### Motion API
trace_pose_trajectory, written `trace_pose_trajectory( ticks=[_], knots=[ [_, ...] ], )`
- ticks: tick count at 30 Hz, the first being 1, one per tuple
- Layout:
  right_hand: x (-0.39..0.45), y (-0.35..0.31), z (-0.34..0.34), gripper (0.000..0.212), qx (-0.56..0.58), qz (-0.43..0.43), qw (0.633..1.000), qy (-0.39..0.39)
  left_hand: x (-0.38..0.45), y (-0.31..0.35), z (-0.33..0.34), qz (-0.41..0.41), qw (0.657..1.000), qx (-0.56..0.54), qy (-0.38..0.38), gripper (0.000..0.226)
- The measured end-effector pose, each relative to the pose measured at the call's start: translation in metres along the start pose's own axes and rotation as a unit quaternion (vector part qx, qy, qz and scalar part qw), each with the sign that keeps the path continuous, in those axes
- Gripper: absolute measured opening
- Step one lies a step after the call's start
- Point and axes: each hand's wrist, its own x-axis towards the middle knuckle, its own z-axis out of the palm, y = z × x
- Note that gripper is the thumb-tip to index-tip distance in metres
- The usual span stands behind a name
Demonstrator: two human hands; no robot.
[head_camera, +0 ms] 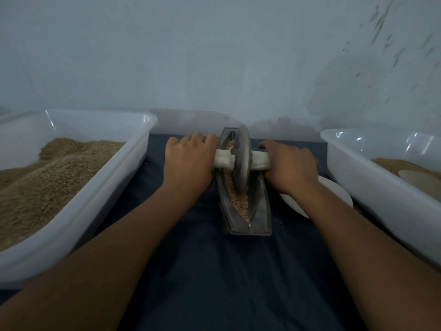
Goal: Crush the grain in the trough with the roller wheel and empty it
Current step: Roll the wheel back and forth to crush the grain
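Observation:
A dark metal boat-shaped trough lies lengthwise on the dark blue cloth, with tan grain along its groove. A grey roller wheel stands upright in the groove, toward the far half. A white-wrapped axle handle runs through the wheel. My left hand grips the handle's left end. My right hand grips the right end. My fingers hide both tips of the handle.
A large white tub heaped with grain sits at the left. A second white tub with some grain stands at the right. A white plate lies partly under my right forearm. A pale wall rises close behind.

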Motion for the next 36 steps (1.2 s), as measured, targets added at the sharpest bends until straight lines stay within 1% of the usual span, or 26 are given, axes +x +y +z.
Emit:
trace_pose_trajectory(
  ticks=[3,6,10,14,21,24,28,32,36],
  knots=[
    [-0.004,0.0,0.001,0.05,0.004,-0.008,1.0,0.014,-0.003,0.0,-0.003,0.0,1.0,-0.003,-0.001,0.024],
    [-0.008,0.0,0.001,0.038,-0.001,-0.012,0.999,0.033,-0.003,0.002,-0.007,-0.001,1.0,-0.004,-0.007,0.023],
    [-0.017,-0.002,0.001,0.03,-0.005,-0.013,0.998,0.065,-0.009,0.003,-0.012,-0.002,1.0,0.001,0.003,0.025],
    [-0.023,-0.006,-0.004,0.02,-0.01,-0.002,0.997,0.073,-0.013,0.004,-0.02,0.003,1.0,0.01,0.005,0.027],
    [-0.039,-0.011,-0.008,0.006,-0.006,0.017,0.993,0.114,-0.022,0.005,-0.034,-0.001,1.0,0.012,-0.024,0.028],
    [-0.041,-0.013,-0.013,0.005,-0.007,0.017,0.995,0.1,-0.023,0.003,-0.039,0.001,0.999,0.014,-0.04,0.029],
    [-0.04,-0.01,-0.024,0.002,-0.025,0.005,0.999,0.042,-0.023,0.005,-0.044,0.002,0.998,0.017,-0.068,0.029],
    [-0.044,-0.012,-0.035,0.002,-0.037,0.004,0.998,0.05,-0.027,0.004,-0.047,-0.015,0.996,0.007,-0.088,0.033],
    [-0.045,-0.015,-0.045,0.003,-0.029,-0.011,0.999,0.029,-0.027,0.003,-0.052,-0.023,0.994,0.002,-0.106,0.033]
  ],
)
